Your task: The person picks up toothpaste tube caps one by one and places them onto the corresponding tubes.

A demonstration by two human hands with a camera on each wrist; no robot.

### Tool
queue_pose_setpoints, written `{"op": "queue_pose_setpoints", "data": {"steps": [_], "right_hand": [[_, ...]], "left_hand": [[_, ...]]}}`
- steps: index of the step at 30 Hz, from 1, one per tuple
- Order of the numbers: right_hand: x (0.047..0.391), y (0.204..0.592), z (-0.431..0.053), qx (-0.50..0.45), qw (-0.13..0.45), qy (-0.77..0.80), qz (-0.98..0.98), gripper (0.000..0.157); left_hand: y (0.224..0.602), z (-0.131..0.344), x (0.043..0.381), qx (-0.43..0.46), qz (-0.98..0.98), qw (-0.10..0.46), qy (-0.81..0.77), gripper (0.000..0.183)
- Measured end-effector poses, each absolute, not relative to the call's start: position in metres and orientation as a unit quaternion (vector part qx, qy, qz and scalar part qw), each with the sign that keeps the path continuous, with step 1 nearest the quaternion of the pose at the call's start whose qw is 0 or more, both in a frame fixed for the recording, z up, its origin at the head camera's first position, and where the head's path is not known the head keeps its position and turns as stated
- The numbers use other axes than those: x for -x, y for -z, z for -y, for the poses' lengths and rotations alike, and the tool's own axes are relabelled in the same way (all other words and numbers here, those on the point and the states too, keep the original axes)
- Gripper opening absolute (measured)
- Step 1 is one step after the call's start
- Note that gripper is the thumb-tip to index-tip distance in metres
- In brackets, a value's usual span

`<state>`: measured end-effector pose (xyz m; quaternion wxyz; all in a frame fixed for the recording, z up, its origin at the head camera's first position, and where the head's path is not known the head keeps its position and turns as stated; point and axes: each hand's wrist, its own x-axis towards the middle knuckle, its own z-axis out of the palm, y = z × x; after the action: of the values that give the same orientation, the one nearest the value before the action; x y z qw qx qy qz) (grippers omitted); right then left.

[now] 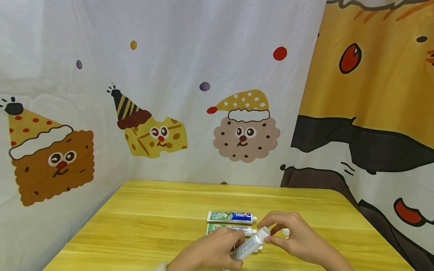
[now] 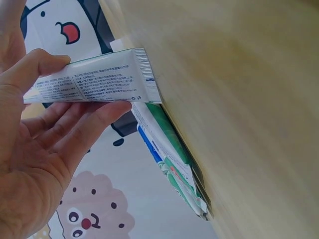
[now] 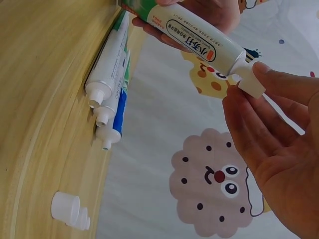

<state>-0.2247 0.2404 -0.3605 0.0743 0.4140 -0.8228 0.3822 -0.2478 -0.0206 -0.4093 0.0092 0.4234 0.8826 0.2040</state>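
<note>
My left hand (image 1: 211, 248) grips a white and green toothpaste tube (image 1: 246, 247) around its body, tilted with the neck up and to the right. The left wrist view shows the tube's printed back and flat crimped end between thumb and fingers. With thumb and fingertips, my right hand (image 3: 284, 132) pinches the white cap (image 3: 250, 82) at that tube's neck end. Beyond lie more toothpaste tubes side by side: a green and blue one (image 1: 230, 217), a green and white one (image 1: 249, 230), and a nearer white one (image 3: 107, 74) mostly hidden in the head view. Their nozzles are bare.
Loose white caps (image 3: 65, 207) stand on the wooden table (image 1: 152, 210), to the right of the lying tubes' nozzles. One cap (image 1: 286, 232) shows partly behind the right hand in the head view. A printed cartoon curtain (image 1: 196, 49) hangs behind the table's far edge.
</note>
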Motion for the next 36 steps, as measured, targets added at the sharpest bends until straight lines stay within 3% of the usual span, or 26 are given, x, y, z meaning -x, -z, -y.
{"op": "queue_pose_setpoints", "data": {"steps": [23, 31, 36], "right_hand": [[0.2226, 0.3598, -0.2407, -0.429, 0.053, -0.382, 0.817, 0.023], [0.2228, 0.3611, -0.2407, -0.437, 0.072, -0.377, 0.814, 0.022], [0.2221, 0.3611, -0.2402, -0.433, 0.076, -0.368, 0.819, 0.02]], "left_hand": [[0.409, 0.0214, 0.2478, -0.426, -0.879, 0.01, -0.213, 0.027], [0.4098, 0.0207, 0.2487, -0.464, -0.862, -0.024, -0.202, 0.022], [0.4079, 0.0209, 0.2478, -0.463, -0.861, -0.012, -0.208, 0.021]]}}
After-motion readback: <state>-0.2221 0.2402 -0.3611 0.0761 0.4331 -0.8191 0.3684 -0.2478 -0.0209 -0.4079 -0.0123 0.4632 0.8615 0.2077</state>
